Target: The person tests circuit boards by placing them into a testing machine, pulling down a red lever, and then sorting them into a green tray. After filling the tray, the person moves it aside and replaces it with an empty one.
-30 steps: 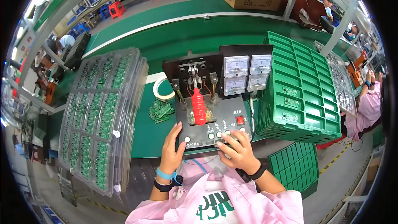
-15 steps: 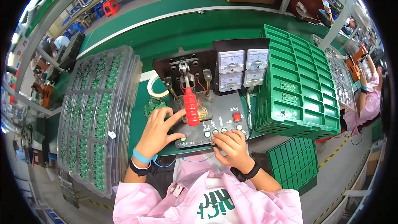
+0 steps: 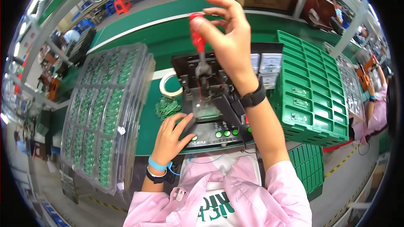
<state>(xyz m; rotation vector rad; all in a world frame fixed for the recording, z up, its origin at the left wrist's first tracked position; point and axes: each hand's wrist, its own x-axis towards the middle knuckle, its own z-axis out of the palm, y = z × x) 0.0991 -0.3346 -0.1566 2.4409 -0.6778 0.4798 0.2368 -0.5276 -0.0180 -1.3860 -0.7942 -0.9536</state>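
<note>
My right hand [image 3: 230, 38] is raised at the upright red handle [image 3: 198, 33] of a toggle clamp, its thumb against the handle and its fingers spread, not wrapped round it. The clamp stands on a black test fixture [image 3: 179, 65] with a row of green buttons [image 3: 227, 133] along its front. Below the clamp, a small circuit board [image 3: 206, 111] lies in the fixture, partly covered by clamp parts. My left hand [image 3: 169, 136] rests at the fixture's front left corner, fingers apart, thumb beside a green button. My right forearm hides part of the panel meters [image 3: 269, 63].
Left stand clear plastic trays [image 3: 103, 117] of green boards. A tape roll [image 3: 164, 85] and a pile of green boards [image 3: 167, 108] lie between them and the fixture. Stacked green compartment trays [image 3: 311, 88] stand right, more trays [image 3: 307, 166] lower down. A co-worker's pink sleeve [image 3: 381, 109] shows far right.
My right hand has gone from the front buttons up to the handle. The handle has swung from lying forward to upright. My left hand stays by the fixture's left corner.
</note>
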